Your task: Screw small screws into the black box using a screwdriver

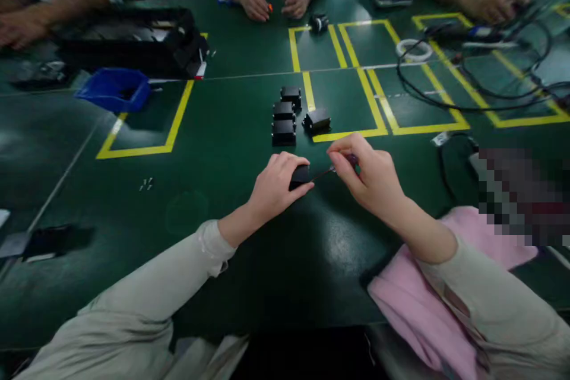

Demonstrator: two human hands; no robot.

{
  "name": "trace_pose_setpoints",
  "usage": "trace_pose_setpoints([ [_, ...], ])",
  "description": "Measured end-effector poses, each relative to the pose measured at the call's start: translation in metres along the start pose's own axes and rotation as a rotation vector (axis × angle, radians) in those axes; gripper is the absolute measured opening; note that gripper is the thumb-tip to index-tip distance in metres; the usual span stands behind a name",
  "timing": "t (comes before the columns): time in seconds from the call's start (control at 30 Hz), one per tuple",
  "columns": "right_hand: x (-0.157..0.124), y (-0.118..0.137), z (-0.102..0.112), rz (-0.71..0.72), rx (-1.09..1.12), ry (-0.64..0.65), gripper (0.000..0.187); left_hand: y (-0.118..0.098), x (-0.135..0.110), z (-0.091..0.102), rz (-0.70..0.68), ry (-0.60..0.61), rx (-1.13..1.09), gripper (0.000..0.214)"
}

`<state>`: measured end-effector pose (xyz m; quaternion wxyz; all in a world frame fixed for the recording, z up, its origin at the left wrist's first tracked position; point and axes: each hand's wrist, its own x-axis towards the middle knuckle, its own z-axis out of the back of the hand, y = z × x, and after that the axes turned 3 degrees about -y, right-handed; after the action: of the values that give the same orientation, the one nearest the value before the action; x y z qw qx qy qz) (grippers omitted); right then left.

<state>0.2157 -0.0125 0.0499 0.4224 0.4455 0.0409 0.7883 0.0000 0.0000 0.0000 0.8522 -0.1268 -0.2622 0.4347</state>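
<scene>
My left hand is closed around a small black box on the green table, thumb on the near side and fingers over the far side. In my right hand is a screwdriver, pinched at its handle. Its thin shaft points left, and the tip meets the right side of the box; the exact contact point is too small to make out. Just beyond my hands stand several similar black boxes in a column, with another black box turned at an angle beside them.
Small screws lie at the left. Farther back are a blue bin and a long black tray. Yellow tape marks the table. Black cable and a pink cloth occupy the right. Co-workers' hands rest across the table.
</scene>
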Motion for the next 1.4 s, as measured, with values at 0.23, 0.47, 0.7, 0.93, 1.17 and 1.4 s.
trace_pose_setpoints([
  [0.23, 0.0004, 0.0011, 0.0008, -0.012, 0.017, 0.020, 0.010, -0.0011, -0.0016, 0.0026, -0.001, -0.003, -0.006, 0.039],
  [0.47, 0.0003, 0.0007, 0.0002, -0.012, 0.016, 0.013, 0.015, -0.0012, -0.0011, 0.0033, -0.005, -0.004, -0.002, 0.038],
  [0.7, -0.0001, 0.0010, 0.0006, -0.001, 0.009, 0.011, 0.012, -0.0016, -0.0009, 0.0034, 0.003, 0.007, -0.001, 0.037],
  [0.93, 0.0006, 0.0013, 0.0016, -0.032, 0.018, 0.030, 0.014, -0.0012, -0.0013, 0.0028, 0.001, 0.001, 0.004, 0.038],
  [1.17, 0.0011, 0.0032, 0.0024, -0.044, -0.004, 0.047, 0.017, -0.0013, -0.0009, 0.0031, 0.006, 0.004, -0.003, 0.037],
  [1.4, 0.0012, 0.0044, 0.0035, 0.006, 0.003, 0.036, 0.014, -0.0012, -0.0014, 0.0030, 0.000, -0.002, 0.001, 0.037],
])
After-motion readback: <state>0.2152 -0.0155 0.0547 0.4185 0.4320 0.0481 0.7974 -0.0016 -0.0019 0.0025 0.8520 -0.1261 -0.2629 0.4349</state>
